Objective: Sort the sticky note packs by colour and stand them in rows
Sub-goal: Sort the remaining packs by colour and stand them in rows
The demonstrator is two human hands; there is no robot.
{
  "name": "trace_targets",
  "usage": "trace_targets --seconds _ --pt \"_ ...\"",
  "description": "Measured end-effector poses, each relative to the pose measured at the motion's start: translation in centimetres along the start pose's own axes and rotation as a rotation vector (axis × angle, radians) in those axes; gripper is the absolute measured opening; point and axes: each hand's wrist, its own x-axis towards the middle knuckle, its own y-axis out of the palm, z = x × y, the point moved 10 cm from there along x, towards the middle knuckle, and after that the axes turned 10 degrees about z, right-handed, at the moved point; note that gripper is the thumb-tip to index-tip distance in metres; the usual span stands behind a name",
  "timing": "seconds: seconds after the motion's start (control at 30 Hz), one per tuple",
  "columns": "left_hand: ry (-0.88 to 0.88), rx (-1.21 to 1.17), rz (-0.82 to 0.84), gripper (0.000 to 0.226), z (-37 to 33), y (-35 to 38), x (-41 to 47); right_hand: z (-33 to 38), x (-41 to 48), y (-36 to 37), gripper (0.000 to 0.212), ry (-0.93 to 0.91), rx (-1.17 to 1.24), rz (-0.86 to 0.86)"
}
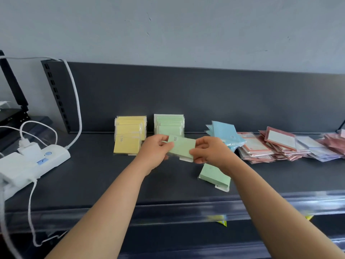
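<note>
Both hands held one green pack [182, 146] in the air just above the dark shelf [93, 174], in front of the standing rows. The left hand [155, 150] pinched the pack's left edge, thumb on its face and curled fingers behind. The right hand [209, 151] pinched the right edge the same way. The pack was slightly skewed, its clear hang tab at the lower right. A second green pack [213, 174] lay flat on the shelf just below the right wrist, partly hidden by it, with its tab toward the front. Against the back panel [205, 94] stood a yellow row [129, 135], the packs upright one behind another. Just right of it stood a green row [169, 124], its lower part hidden by the hands. Further right, blue packs [225, 132] leaned in a loose fan, touching a sprawled heap of red packs [270, 146] that ran on to the right edge, with some paler ones mixed in. At the far left a white power strip [35, 161] sat on the shelf, well apart from the packs, with white cables [75, 98] plugged into it. A clear strip [186, 210] ran along the shelf's front edge, and a yellow tag [221, 220] beneath it was too blurred to read.
</note>
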Motion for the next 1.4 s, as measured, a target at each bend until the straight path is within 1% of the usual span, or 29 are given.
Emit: trace_targets --seconds 0.07,0.2,0.3,0.33,0.5,0.57,0.6,0.73,0.77,0.83,0.9,1.0,1.07,1.13,1.2,1.3,1.33,1.4 --pt "0.004 0.020 0.033 0.032 -0.6 1.6 -0.7 -0.4 -1.8 -1.2 0.024 0.027 -0.004 -0.019" --pt "0.034 0.076 0.121 0.025 -2.0 5.6 -1.4 -1.8 -5.1 -3.8 0.017 0.081 -0.053 -0.102" --pt "0.034 0.187 0.171 0.019 -2.4 8.3 -1.4 -3.7 -6.8 -5.1 0.020 0.154 -0.087 -0.161" --pt "0.026 0.230 0.184 0.019 -2.4 9.1 -1.3 -4.2 -7.2 -5.3 0.021 0.175 -0.081 -0.173" --pt "-0.018 0.365 0.228 0.023 -2.2 11.2 -1.5 -6.1 -8.4 -6.1 0.013 0.235 -0.113 -0.226" --pt "-0.043 0.323 0.245 0.024 -2.0 11.6 -1.6 -6.7 -8.5 -6.2 0.017 0.242 -0.081 -0.244" --pt "-0.062 0.262 0.255 0.025 -1.7 11.7 -1.5 -7.0 -8.5 -6.1 0.020 0.240 -0.044 -0.249" --pt "-0.163 -0.013 0.253 0.035 -0.1 11.6 -1.4 -7.3 -8.6 -5.9 0.015 0.223 0.040 -0.249" --pt "-0.195 -0.108 0.247 0.032 0.4 11.5 -1.5 -7.3 -8.6 -5.8 0.017 0.217 0.065 -0.244" --pt "-0.248 -0.302 0.265 0.011 0.8 11.7 -2.1 -7.4 -8.5 -5.1 0.022 0.206 0.158 -0.210" --pt "-0.256 -0.382 0.278 0.016 0.8 11.5 -2.6 -7.1 -8.2 -4.0 0.023 0.194 0.225 -0.167" --pt "-0.234 -0.444 0.270 0.014 1.0 10.2 -2.9 -6.4 -7.7 -3.3 0.026 0.186 0.272 -0.155" --pt "-0.215 -0.480 0.204 0.018 1.3 8.3 -2.7 -5.6 -7.3 -3.5 0.028 0.160 0.261 -0.161" --pt "-0.190 -0.450 0.126 0.020 1.6 6.2 -2.5 -4.2 -6.8 -3.8 0.032 0.100 0.150 -0.143" --pt "-0.160 -0.368 0.094 0.020 1.3 4.9 -2.5 -2.6 -6.2 -3.4 0.036 0.021 0.027 -0.108" --pt "-0.106 -0.283 0.110 0.024 0.4 4.3 -2.5 -0.5 -5.3 -2.6 0.037 -0.057 -0.094 -0.109" --pt "-0.095 -0.293 0.121 0.024 0.2 4.3 -2.6 0.0 -4.9 -2.4 0.040 -0.078 -0.129 -0.129" --pt "-0.078 -0.323 0.142 0.021 0.0 4.4 -2.8 0.9 -4.2 -1.9 0.047 -0.121 -0.120 -0.142"
